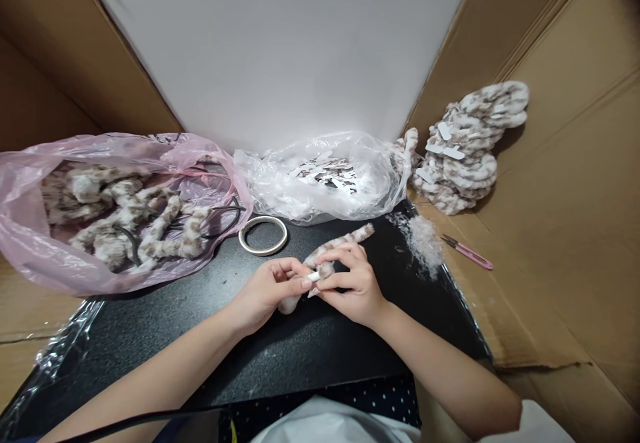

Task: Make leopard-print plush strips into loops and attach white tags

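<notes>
A spotted white and brown plush strip [361, 232] lies on the black tabletop, bent round beneath both hands. My left hand [267, 290] pinches a small white piece [313, 276] between thumb and fingers, over the strip. Beside it, my right hand [354, 284] has its fingers closed on the plush strip's fluffy end, close against the white piece. A small white tip pokes out below the fingertips; what it belongs to is hidden.
A pink bag [115, 283] of plush strips and black cords stands left. Behind the hands are a tape roll [263, 252] and a clear bag [285, 196] of white pieces. Rightward are loose fluff [423, 240], pink snips [470, 254] and heaped plush loops [463, 150].
</notes>
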`<state>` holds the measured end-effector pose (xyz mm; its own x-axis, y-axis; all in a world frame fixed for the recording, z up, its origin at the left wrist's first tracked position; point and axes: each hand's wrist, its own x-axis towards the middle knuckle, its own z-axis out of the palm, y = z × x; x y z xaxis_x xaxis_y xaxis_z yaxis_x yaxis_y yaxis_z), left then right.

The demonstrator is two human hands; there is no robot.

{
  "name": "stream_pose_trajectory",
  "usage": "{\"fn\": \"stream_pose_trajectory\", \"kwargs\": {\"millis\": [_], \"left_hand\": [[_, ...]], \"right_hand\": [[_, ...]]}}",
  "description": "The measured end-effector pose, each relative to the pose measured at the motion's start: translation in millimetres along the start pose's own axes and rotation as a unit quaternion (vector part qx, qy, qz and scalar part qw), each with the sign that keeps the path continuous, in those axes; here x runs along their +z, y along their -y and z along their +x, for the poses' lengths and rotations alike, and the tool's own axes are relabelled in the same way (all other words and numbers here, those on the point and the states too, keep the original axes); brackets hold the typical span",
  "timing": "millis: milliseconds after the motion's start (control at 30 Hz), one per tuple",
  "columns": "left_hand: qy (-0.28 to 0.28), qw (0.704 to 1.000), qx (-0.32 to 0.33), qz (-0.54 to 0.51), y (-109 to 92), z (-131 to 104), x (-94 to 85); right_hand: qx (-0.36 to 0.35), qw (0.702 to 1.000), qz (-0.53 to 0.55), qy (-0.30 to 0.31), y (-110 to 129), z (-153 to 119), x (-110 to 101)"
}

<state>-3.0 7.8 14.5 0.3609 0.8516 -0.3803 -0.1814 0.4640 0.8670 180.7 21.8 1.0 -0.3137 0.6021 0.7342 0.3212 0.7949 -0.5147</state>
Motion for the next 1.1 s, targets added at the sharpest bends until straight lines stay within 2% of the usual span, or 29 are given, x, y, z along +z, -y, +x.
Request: {"fn": "stream_pose_trajectory", "kwargs": {"millis": [167, 267, 333, 400, 433, 500, 567, 633, 700, 833, 933, 1000, 1033, 1100], "left_hand": [[-0.011, 0.999, 0.011, 0.047, -1, -1, -1.3], [-0.031, 0.992, 0.067, 0.106, -4, -2, -0.4], [-0.048, 0.976, 0.132, 0.163, -7, -4, 0.4], [-0.044, 0.952, 0.193, 0.234, -10, -7, 0.6], [-0.033, 0.935, 0.221, 0.275, -11, -8, 0.3], [-0.003, 0.887, 0.289, 0.361, -13, -10, -1.0], [0.020, 0.817, 0.385, 0.430, -12, -10, -3.4], [0.029, 0.739, 0.481, 0.471, -10, -8, -6.4], [0.035, 0.675, 0.545, 0.496, -7, -6, -9.3], [0.035, 0.607, 0.590, 0.531, -2, -3, -12.3], [0.036, 0.572, 0.612, 0.546, 0, -3, -12.2], [0.043, 0.554, 0.622, 0.551, 1, -3, -11.3], [0.043, 0.548, 0.627, 0.552, 1, -4, -10.7], [0.037, 0.540, 0.633, 0.554, 2, -4, -9.5]], "right_hand": [[-0.008, 0.999, -0.016, 0.048, -2, 0, -3], [0.002, 0.993, 0.023, 0.115, -2, 4, -11], [0.050, 0.983, 0.090, 0.151, -2, 8, -17], [0.142, 0.958, 0.186, 0.163, -4, 11, -21], [0.199, 0.936, 0.239, 0.165, -5, 12, -22], [0.315, 0.872, 0.338, 0.163, -7, 13, -21], [0.413, 0.795, 0.414, 0.162, -9, 13, -19], [0.481, 0.724, 0.462, 0.175, -9, 12, -16], [0.522, 0.675, 0.482, 0.200, -9, 11, -14], [0.558, 0.632, 0.464, 0.272, -9, 10, -12], [0.573, 0.584, 0.462, 0.342, -10, 9, -11], [0.579, 0.559, 0.470, 0.362, -9, 10, -10], [0.583, 0.561, 0.470, 0.352, -8, 10, -9], [0.587, 0.595, 0.461, 0.299, -5, 11, -7]]}}
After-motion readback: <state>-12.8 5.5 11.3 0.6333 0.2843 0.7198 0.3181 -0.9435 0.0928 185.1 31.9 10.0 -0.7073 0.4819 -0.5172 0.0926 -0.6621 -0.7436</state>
